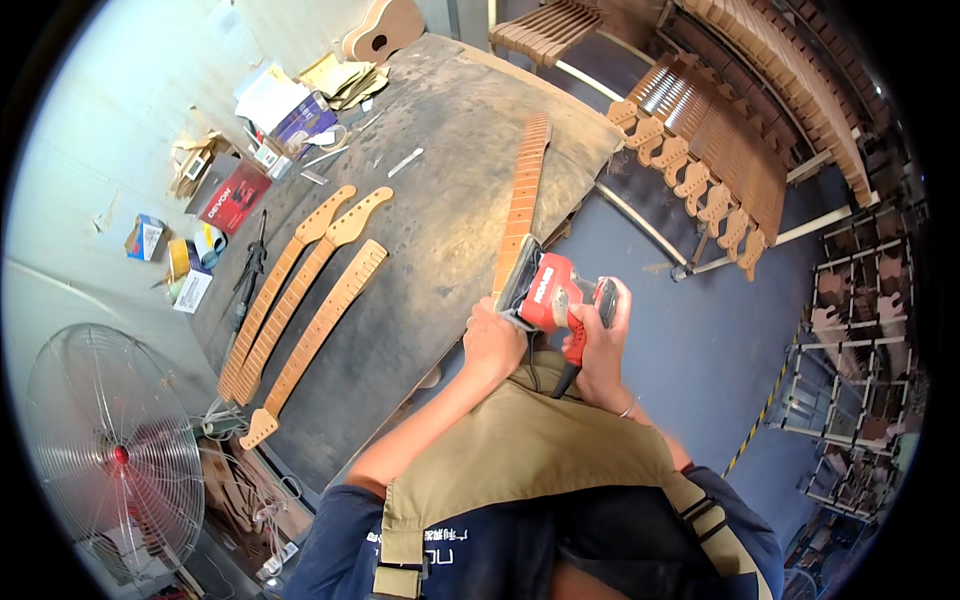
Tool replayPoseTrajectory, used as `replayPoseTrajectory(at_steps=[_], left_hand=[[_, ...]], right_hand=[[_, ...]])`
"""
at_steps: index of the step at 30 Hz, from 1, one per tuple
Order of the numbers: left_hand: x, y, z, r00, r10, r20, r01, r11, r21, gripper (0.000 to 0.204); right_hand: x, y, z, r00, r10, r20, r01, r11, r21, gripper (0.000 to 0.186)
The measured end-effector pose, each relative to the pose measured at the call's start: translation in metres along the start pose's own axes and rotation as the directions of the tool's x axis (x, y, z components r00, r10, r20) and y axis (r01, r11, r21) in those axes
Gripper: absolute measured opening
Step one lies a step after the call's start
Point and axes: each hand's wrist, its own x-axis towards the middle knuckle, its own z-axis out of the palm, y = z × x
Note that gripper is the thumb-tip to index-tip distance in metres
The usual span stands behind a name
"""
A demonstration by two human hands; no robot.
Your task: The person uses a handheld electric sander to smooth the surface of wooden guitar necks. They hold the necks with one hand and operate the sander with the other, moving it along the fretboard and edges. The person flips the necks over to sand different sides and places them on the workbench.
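Observation:
My right hand [602, 350] is wrapped round the handle of a red and black power sander [550, 290], whose dark cord hangs down against my apron. The sander is tilted on its side, its flat pad against the edge of a guitar neck [525, 185]. That neck lies fretboard up near the table's right edge, pointing away from me. At its near end my left hand [493, 343] is closed on the neck, hiding that end. Further left on the table, three more guitar necks [325, 318] with fretted fingerboards lie side by side, two headstocks pointing away and one towards me.
The dark worktable [440, 240] carries boxes and papers [285, 110] along its far left side. A guitar body [383, 30] stands at the back. Racks of necks [715, 150] stand to the right, beyond blue floor. A wire-caged fan [115, 450] is at lower left.

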Motion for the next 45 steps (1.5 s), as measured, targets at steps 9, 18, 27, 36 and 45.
replayPoseTrajectory(at_steps=[9,18,27,36,45], left_hand=[[-0.005,-0.002,0.007,0.996,0.085,-0.014,-0.083,0.989,0.125,0.048],[-0.005,-0.003,0.009,0.996,0.086,-0.022,-0.083,0.989,0.121,0.051],[0.008,-0.011,0.004,0.994,0.011,0.108,-0.009,1.0,-0.026,0.055],[0.005,-0.012,0.011,0.997,0.075,0.008,-0.075,0.996,-0.047,0.051],[0.002,-0.015,0.021,0.986,0.133,-0.096,-0.132,0.991,0.019,0.047]], right_hand=[[0.014,0.011,-0.004,0.993,-0.122,0.001,0.122,0.992,-0.039,0.058],[0.022,0.01,0.0,0.996,-0.093,0.017,0.093,0.996,0.005,0.054],[0.081,0.035,-0.029,0.98,0.131,0.149,-0.153,0.977,0.148,0.038],[0.076,0.028,-0.019,0.986,0.098,0.133,-0.105,0.993,0.051,0.048],[0.066,0.012,-0.003,0.983,-0.002,0.182,0.015,0.997,-0.069,0.052]])
